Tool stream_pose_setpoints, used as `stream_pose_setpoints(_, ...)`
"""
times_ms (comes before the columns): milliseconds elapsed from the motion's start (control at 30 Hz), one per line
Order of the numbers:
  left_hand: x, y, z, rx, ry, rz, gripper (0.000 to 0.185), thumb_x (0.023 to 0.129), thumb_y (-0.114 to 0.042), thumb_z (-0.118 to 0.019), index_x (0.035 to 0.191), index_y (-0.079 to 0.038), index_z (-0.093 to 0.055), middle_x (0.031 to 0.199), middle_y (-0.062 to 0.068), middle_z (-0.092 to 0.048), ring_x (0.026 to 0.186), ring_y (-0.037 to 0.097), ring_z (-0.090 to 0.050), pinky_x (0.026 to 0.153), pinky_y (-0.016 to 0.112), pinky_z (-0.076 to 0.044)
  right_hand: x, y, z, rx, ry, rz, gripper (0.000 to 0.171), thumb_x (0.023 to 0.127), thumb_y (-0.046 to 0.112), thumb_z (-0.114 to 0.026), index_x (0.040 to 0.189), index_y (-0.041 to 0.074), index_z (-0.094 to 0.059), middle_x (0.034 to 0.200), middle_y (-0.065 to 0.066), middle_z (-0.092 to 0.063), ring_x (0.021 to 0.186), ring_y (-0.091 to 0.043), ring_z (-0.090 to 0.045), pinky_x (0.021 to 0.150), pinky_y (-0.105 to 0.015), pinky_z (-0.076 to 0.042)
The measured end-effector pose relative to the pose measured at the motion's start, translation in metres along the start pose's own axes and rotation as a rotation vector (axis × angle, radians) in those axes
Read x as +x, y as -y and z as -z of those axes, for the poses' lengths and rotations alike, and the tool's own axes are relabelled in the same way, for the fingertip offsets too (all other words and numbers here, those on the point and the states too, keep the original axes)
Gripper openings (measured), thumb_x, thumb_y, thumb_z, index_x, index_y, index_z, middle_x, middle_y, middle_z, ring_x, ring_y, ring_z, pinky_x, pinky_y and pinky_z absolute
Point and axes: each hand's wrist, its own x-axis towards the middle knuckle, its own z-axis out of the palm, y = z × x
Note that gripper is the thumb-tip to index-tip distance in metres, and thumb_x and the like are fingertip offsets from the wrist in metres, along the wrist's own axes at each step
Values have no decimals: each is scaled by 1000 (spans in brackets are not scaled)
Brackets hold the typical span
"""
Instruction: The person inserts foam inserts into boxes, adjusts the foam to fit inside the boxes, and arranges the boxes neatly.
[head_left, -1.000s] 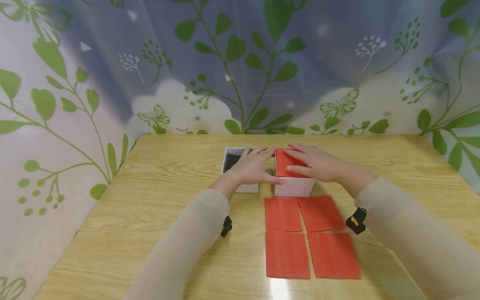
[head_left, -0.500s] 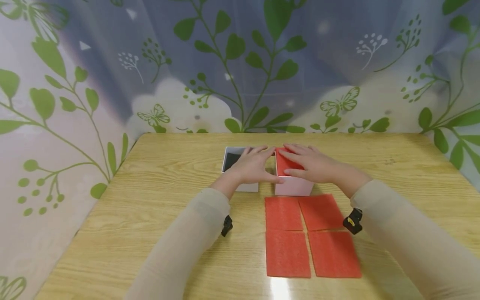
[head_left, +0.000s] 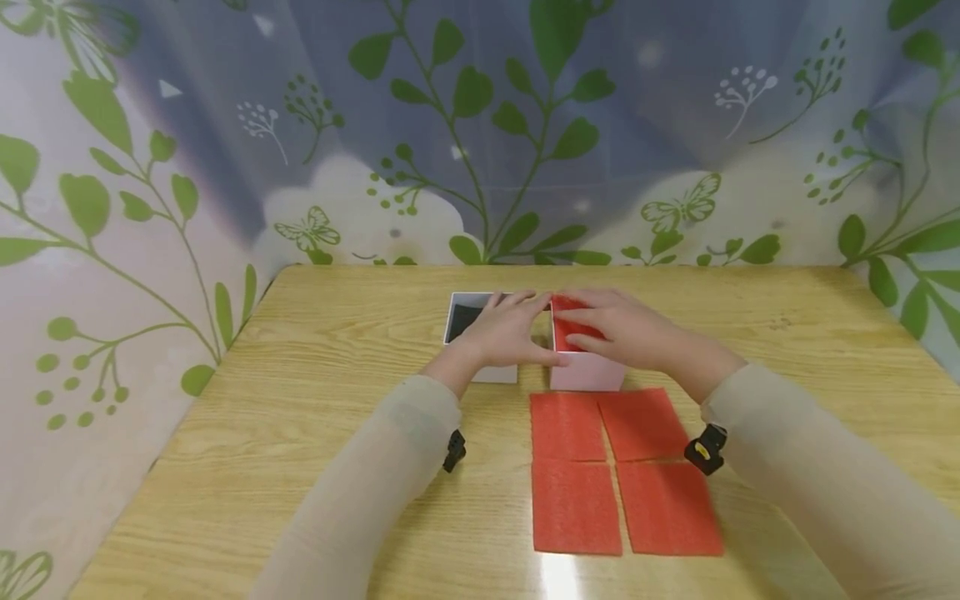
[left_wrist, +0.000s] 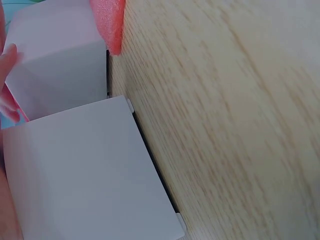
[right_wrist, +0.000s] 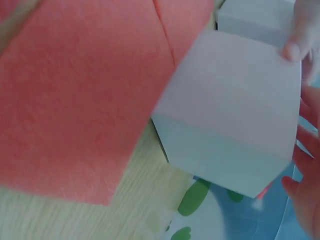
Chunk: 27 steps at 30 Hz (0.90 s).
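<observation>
At the far middle of the table: two small boxes side by side, both hands on them.
Surface: light wood-grain table (head_left: 300,433), walled round by a curtain printed with green leaves and butterflies (head_left: 465,125).
Right box: white square cardboard box (head_left: 585,371), just beside the left box on its right; a red foam sheet (head_left: 566,329) lies in its open top.
Left box: white square cardboard box with a black inside (head_left: 468,321), near the far edge, left of centre.
Right hand (head_left: 626,329): laid over the right box, fingers straight, pressing on the red foam sheet; it grasps nothing.
Left hand (head_left: 506,329): resting over the left box with fingers relaxed, thumb reaching to the near left corner of the right box; it grips nothing.
Spare pads: four red rectangular foam sheets (head_left: 622,471), flat in a two-by-two block, nearly touching, just nearer than the right box and running towards the near edge.
Sleeves: pale beige (head_left: 375,492), each forearm with a small black wrist device (head_left: 453,452).
</observation>
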Motion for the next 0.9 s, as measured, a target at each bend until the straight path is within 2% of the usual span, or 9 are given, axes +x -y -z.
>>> stream_pose_setpoints(133, 0, 1, 1, 0, -12, -1, 101, 75, -69, -58, 151, -15, -18, 149, -3, -32, 140, 17, -12, 111, 48, 0, 2, 4, -4, -21, -22, 27, 48, 91, 23, -61, 132, -1, -51, 139, -20, -42, 128, -36, -39, 103, -55, -28)
stream_pose_setpoints(333, 1, 1, 0, 2, -7, 2, 103, 74, -70, -58, 151, -15, -16, 149, -3, -31, 140, 17, -12, 111, 47, 0, 1, 1, -5, 42, -31, 4, 44, 93, 19, -59, 130, -3, -52, 133, -21, -49, 124, -37, -43, 101, -52, -33)
stream_pose_setpoints(400, 1, 1, 0, 4, -4, 4, 104, 74, -71, -58, 151, -16, -16, 149, -4, -32, 140, 17, -11, 112, 46, 1, 0, -1, -1, 47, -53, -40, 44, 93, 15, -57, 132, -4, -50, 133, -22, -49, 123, -38, -44, 100, -53, -33)
stream_pose_setpoints(500, 0, 0, 0, 3, -3, 4, 103, 74, -71, -58, 151, -16, -16, 148, -4, -33, 140, 17, -11, 112, 46, 1, -4, -6, 5, 29, -89, -150, 43, 93, 8, -54, 133, -5, -47, 133, -24, -48, 122, -40, -44, 100, -54, -34)
stream_pose_setpoints(600, 0, 0, 1, 0, -4, 9, 103, 74, -70, -59, 151, -17, -17, 148, -4, -33, 140, 17, -11, 112, 45, 0, -8, -11, 9, 0, -116, -236, 38, 91, 2, -52, 128, -6, -52, 127, -24, -53, 118, -39, -48, 97, -53, -37)
stream_pose_setpoints(733, -1, 0, 2, -1, 3, 15, 103, 73, -70, -59, 151, -18, -16, 148, -4, -32, 140, 16, -10, 112, 45, 1, -12, -13, 9, -24, -146, -266, 31, 89, -2, -51, 118, -7, -59, 117, -23, -58, 109, -38, -53, 92, -51, -42)
stream_pose_setpoints(900, 0, 0, 0, -8, 7, 15, 103, 74, -70, -59, 151, -18, -16, 150, -2, -29, 141, 16, -10, 112, 44, 2, -14, -14, 7, -27, -160, -278, 30, 88, -4, -52, 117, -7, -60, 116, -23, -58, 108, -38, -53, 91, -51, -42)
